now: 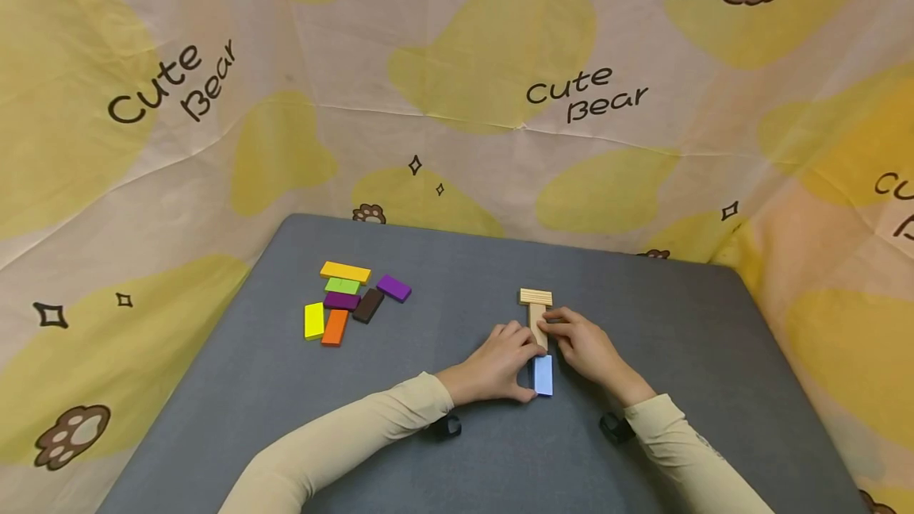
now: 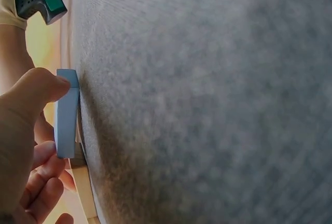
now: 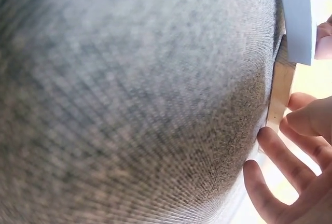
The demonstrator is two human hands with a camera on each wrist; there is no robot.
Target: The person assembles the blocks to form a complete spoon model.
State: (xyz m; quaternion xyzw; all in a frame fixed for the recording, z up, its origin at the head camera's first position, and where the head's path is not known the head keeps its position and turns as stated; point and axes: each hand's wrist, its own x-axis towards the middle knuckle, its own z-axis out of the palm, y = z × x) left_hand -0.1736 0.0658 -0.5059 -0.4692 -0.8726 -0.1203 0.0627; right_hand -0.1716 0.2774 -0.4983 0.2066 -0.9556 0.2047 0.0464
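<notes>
My left hand [image 1: 500,363] holds a light blue block [image 1: 543,376] by its ends, thumb at the near end and fingers at the far end. In the left wrist view the blue block [image 2: 66,117] stands just above the table surface. Its far end meets a plain wooden block [image 1: 538,327] lying lengthwise. My right hand [image 1: 587,346] rests its fingertips on that wooden block's right side, the other fingers spread in the right wrist view. Across the far end of the wooden block lies another plain wooden block [image 1: 535,297], forming a T.
On the left of the grey table [image 1: 428,443] lies a loose group: an orange-yellow block [image 1: 346,272], a green block [image 1: 343,285], two purple blocks, a dark brown block [image 1: 368,305], a yellow block [image 1: 314,321] and an orange block [image 1: 335,327]. A patterned cloth [image 1: 464,181] hangs behind.
</notes>
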